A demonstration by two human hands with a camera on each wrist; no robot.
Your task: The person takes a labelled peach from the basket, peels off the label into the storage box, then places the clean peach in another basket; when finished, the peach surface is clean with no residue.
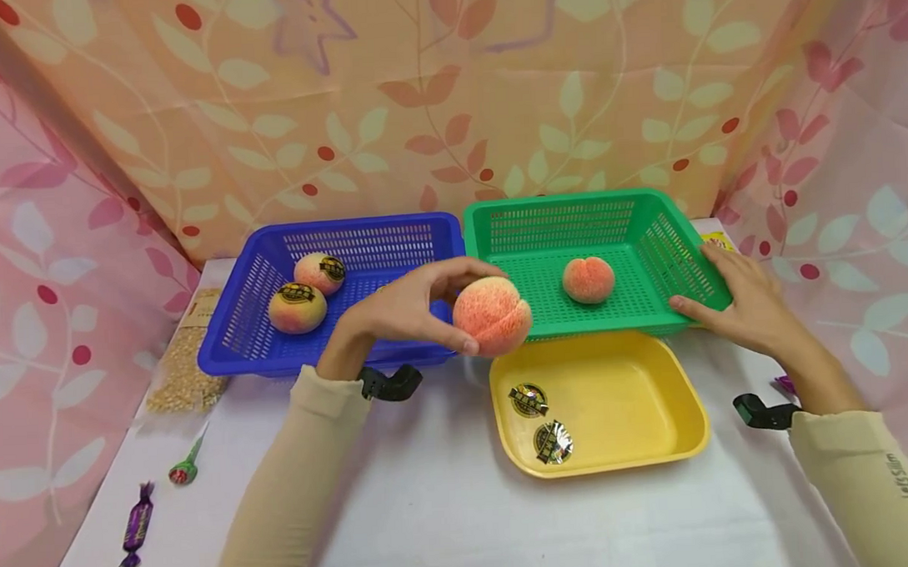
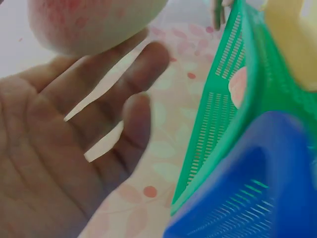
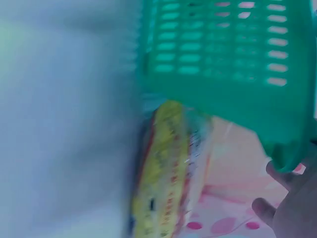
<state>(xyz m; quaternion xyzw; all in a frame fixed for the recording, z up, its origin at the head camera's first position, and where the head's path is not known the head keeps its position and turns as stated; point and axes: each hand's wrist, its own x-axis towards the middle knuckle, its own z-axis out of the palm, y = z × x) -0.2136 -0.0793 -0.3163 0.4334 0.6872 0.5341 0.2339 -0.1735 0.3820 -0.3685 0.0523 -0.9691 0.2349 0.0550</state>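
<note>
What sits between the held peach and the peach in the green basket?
Head view: only the green basket's near-left rim and bare mesh floor separate the held peach from the basket peach.

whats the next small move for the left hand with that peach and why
Probably carry the peach a little right and set it in the green basket. The left hand holds it unstickered at that rim, one bare peach lies inside, and the right hand steadies the basket.
</note>
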